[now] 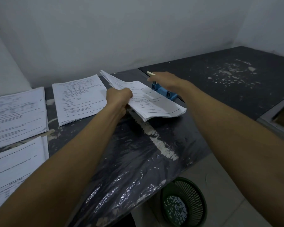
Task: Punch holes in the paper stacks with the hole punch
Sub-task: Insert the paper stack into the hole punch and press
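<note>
The left hand (120, 96) is closed around the near edge of a paper stack (154, 102), with the fingers curled under the sheets and the thumb side on top, so it grips the stack firmly. This stack is tilted, its far corner is lifted toward the wall, and its right edge goes into the blue hole punch (166, 93), which stands on the dark counter (203, 99) just beside the stack. The right hand (165, 80) lies on top of the hole punch with the palm down and the fingers rather straight, pressing on the lever; a pale end of the lever (150, 73) shows beyond the fingertips. To the left, three other paper stacks lie flat on the counter: one (79, 99) near the left hand, one (16, 113) further left, and one (15, 169) at the near left edge. The front part of the counter is covered with a wrinkled clear plastic sheet (129, 174). Below the counter edge, on the floor, stands a green basket (193, 200) with small white paper dots inside.
</note>
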The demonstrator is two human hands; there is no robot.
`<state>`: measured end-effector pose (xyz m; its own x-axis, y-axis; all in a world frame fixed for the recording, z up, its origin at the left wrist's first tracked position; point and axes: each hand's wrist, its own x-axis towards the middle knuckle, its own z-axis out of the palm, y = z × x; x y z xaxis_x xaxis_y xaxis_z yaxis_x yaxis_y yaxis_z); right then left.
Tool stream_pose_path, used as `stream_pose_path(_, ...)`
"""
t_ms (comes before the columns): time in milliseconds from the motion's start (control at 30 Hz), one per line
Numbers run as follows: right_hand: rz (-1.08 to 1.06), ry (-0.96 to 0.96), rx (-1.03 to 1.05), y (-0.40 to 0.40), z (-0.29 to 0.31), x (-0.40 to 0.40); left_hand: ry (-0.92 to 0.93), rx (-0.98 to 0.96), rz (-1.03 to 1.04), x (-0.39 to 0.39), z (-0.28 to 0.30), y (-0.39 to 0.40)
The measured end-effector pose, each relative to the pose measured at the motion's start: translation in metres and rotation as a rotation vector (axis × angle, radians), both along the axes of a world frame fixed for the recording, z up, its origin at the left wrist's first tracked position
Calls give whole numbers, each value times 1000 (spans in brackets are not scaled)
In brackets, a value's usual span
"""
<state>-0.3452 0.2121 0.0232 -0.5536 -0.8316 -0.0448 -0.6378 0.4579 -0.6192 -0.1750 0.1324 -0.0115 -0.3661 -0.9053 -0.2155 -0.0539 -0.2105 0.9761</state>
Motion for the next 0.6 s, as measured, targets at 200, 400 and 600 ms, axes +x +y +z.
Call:
stream_pose_path(200,-28,-54,-21,1,1,3,44,50,-15,-8,6,7)
stream_pose_path(400,-62,-104,-13,2,0,2,100,44,24,-9,-13,13)
stream_pose_path(600,-15,-52,-23,4,-2,1,77,-74,-2,-6,-18,5)
